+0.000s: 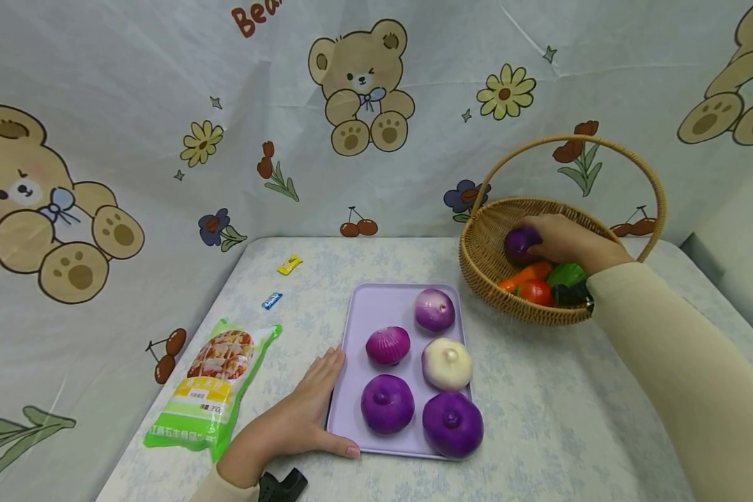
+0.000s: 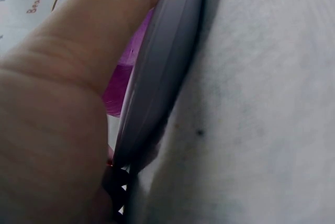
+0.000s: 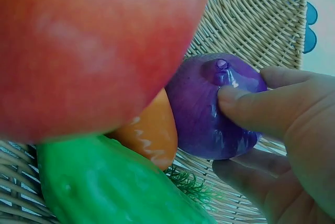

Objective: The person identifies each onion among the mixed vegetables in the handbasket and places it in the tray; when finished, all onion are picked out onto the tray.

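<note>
My right hand (image 1: 567,242) reaches inside the wicker basket (image 1: 477,259) and grips a purple onion (image 3: 209,114). In the right wrist view, the thumb presses on the onion's side near its stem tip, with other fingers curled behind it. My left hand (image 1: 310,411) rests along the left edge of a lilac tray (image 1: 367,301), its fingers fairly straight and the thumb by the near corner. Several onions lie on the tray, among them a white one (image 1: 447,364), a halved-looking one (image 1: 388,346) and a large purple one (image 1: 452,424).
Beside the held onion, the basket contains a carrot (image 1: 527,276), a tomato (image 1: 535,293) and a green vegetable (image 1: 565,274). A green-edged food packet (image 1: 210,387) lies left of the tray. Behind it are a blue wrapper (image 1: 272,300) and a yellow wrapper (image 1: 290,264). A bear-print cloth hangs behind.
</note>
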{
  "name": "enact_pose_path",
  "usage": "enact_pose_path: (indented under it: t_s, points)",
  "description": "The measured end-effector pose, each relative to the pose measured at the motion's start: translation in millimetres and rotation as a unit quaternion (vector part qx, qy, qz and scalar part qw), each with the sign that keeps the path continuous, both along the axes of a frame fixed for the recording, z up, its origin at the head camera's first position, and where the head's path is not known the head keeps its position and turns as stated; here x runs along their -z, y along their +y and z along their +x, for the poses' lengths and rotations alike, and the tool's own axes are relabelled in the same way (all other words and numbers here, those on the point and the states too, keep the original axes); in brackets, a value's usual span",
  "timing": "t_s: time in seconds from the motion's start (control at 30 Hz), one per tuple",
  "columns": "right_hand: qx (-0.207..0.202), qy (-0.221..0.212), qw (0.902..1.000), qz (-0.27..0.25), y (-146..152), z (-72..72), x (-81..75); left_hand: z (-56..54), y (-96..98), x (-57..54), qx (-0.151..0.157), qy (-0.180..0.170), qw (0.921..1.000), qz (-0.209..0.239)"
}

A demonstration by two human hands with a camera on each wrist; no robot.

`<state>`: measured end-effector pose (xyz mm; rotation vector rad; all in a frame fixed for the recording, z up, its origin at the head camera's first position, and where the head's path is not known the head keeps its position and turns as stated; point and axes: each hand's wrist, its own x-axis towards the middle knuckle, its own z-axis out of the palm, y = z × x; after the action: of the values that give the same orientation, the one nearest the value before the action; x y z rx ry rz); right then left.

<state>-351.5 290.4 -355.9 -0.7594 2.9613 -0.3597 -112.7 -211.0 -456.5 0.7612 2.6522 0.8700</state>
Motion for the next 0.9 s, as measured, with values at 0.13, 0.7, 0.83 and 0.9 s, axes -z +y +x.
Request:
enact_pose_path:
  t_s: [0.13,0.7,0.83,0.9]
  points:
    - [0.003,0.001,1.0000,-0.001,-0.4,-0.1,-0.6,-0.2,-0.1,0.4,0.001,0.002,1.0000,-0.002]
    - [0.002,0.023,0.9994,-0.024,0.4,0.7,-0.9,0.0,0.5,1.3,0.004,0.004,1.0000,0.000]
    - [0.011,0.021,0.9994,-0.026,-1.0,1.3,-3.3,-0.2,0.6,1.6,0.004,0.006,1.0000,0.000]
    - [0.013,0.022,0.9993,-0.027,-2.2,2.2,-4.8,-0.3,0.6,1.7,0.004,0.006,1.0000,0.000]
